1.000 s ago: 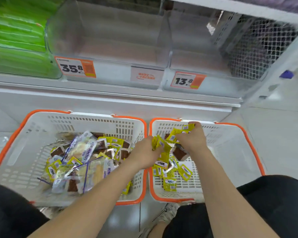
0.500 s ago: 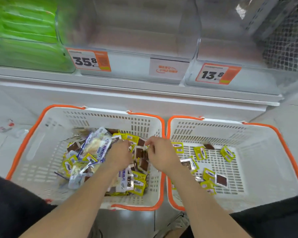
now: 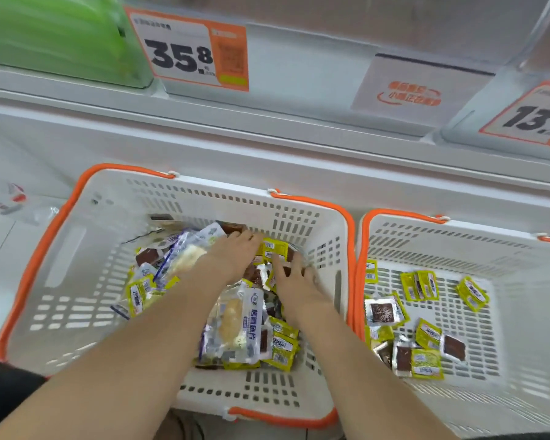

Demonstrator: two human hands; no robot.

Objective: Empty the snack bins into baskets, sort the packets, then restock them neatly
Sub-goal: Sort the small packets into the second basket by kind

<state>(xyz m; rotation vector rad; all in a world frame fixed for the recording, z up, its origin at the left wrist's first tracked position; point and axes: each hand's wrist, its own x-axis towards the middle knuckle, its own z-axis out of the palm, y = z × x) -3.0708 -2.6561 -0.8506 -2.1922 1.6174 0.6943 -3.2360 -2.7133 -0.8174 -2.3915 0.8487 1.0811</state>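
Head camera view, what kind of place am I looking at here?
Probably a shop's snack aisle: printed price tags along the shelf edge, and orange-rimmed shopping baskets holding small wrapped snack packets.

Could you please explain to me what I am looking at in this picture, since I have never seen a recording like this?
There is no machine here: a person wears a head camera, so the one view looks down along both forearms. The left hand and right hand reach into the left basket, onto a mixed pile of small yellow packets and larger blue-and-white packets. The right hand's fingers are spread and hold nothing; the left hand's grip is too blurred to judge. The right basket beside it holds scattered small packets, yellow and brown. Above runs a shelf with price tags.
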